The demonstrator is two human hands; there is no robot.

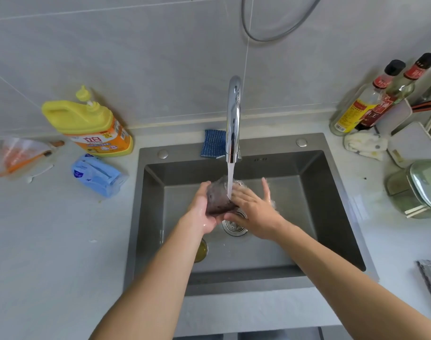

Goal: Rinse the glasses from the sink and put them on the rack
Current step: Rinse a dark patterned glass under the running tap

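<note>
A clear drinking glass (pixel 218 196) lies tilted on its side over the grey sink (pixel 332 204), right under the water stream from the chrome faucet (pixel 234 114). My left hand (pixel 202 212) grips the glass from the left and below. My right hand (pixel 253 212) lies against its right side with the fingers fairly straight, rubbing at the rim. Water splashes blur the glass mouth. The dish rack (pixel 420 133) stands on the counter at the far right. A small round yellowish object (pixel 201 250) lies on the sink floor near my left forearm.
A yellow dish soap bottle (pixel 92 123) and a blue packet (pixel 96 174) sit left of the sink. Behind the faucet lies a blue sponge cloth (pixel 213 143). Sauce bottles (pixel 366 101), a white rag (pixel 364 143) and a green lidded container (pixel 420 190) crowd the right counter.
</note>
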